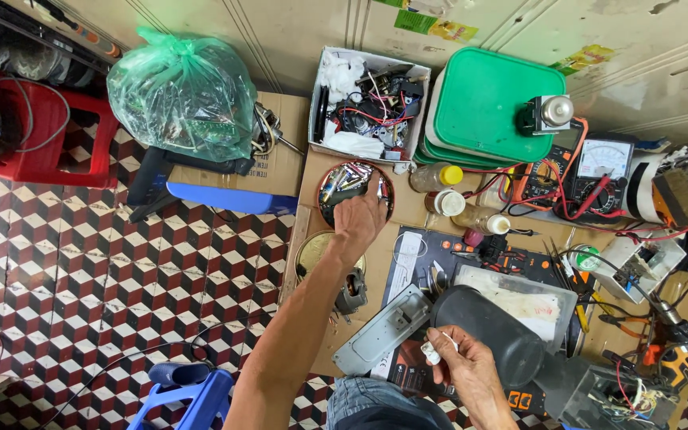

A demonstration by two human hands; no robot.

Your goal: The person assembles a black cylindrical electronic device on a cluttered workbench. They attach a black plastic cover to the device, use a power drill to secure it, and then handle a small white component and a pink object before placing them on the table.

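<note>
My left hand (357, 219) reaches forward into a round tin (330, 181) full of small metal parts, fingers down among them; whether it grips anything is hidden. My right hand (463, 370) is near my lap, pinching a small white plastic part (432, 351) between thumb and fingers. Just beyond that hand lies a black cylindrical housing (487, 330), and to its left a grey rectangular metal piece (381, 330). A round brass lid (312, 251) and a small grey motor-like part (351, 291) lie beside my left forearm.
A white box of wires and parts (368, 99), stacked green lids (483, 103), small bottles (439, 179), an analog multimeter (603, 163) with red leads, pliers and screwdrivers (599, 306) crowd the cardboard work surface. A green plastic bag (185, 91), red stool (45, 131) and blue stool (189, 394) stand on the tiled floor.
</note>
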